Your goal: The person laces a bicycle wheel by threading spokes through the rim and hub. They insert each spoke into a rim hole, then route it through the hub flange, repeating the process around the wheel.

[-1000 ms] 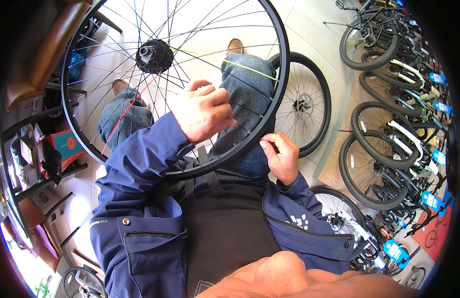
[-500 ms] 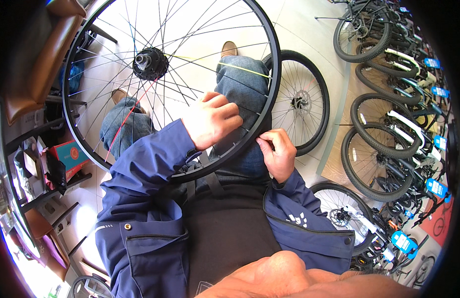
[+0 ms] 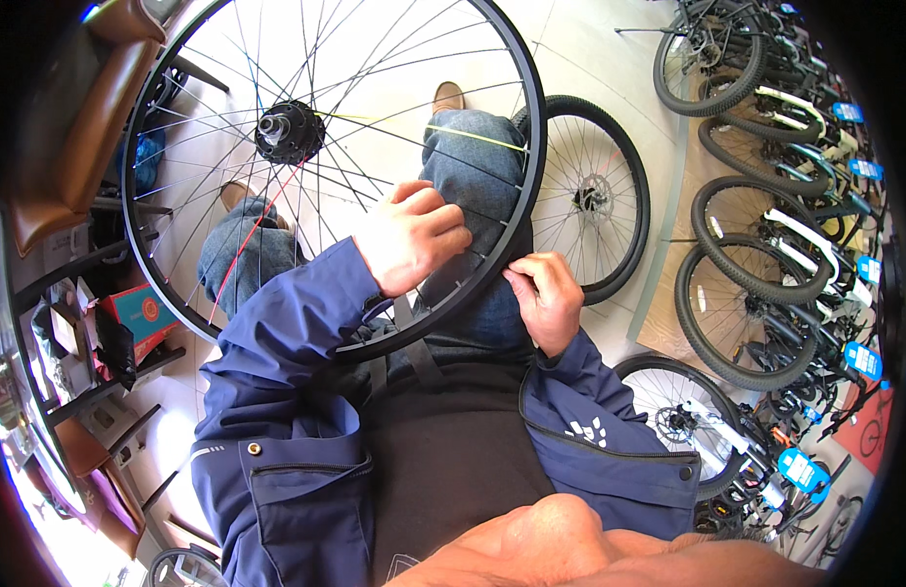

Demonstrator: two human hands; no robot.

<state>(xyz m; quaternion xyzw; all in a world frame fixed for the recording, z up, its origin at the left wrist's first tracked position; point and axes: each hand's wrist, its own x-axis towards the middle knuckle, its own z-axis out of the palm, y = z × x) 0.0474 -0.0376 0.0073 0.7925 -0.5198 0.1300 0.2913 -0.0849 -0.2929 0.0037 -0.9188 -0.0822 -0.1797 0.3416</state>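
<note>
Over my lap lies a bicycle wheel without a tyre. It has a black rim [image 3: 537, 147], a black hub [image 3: 290, 132] and thin dark spokes, with one red spoke [image 3: 252, 230] and one yellow-green spoke [image 3: 477, 137] among them. My left hand [image 3: 414, 240] reaches inside the rim, its fingers curled closed around a spoke near the lower right of the wheel; the fingertips are hidden. Just outside the rim there, my right hand [image 3: 546, 301] is closed in a pinch of thumb and forefinger at the rim's outer edge. Whatever it pinches is too small to name.
A tyred wheel [image 3: 624, 157] with a brake disc stands beyond my right leg. Several bicycles [image 3: 756, 264] with blue tags line the right side. On the left are a brown leather seat [image 3: 76, 127] and a shelf holding an orange and teal box [image 3: 145, 311].
The spoked wheel has shifted slightly left, its hub also a little lower. My left hand has moved slightly left with it; my right hand keeps its pinch in nearly the same place.
</note>
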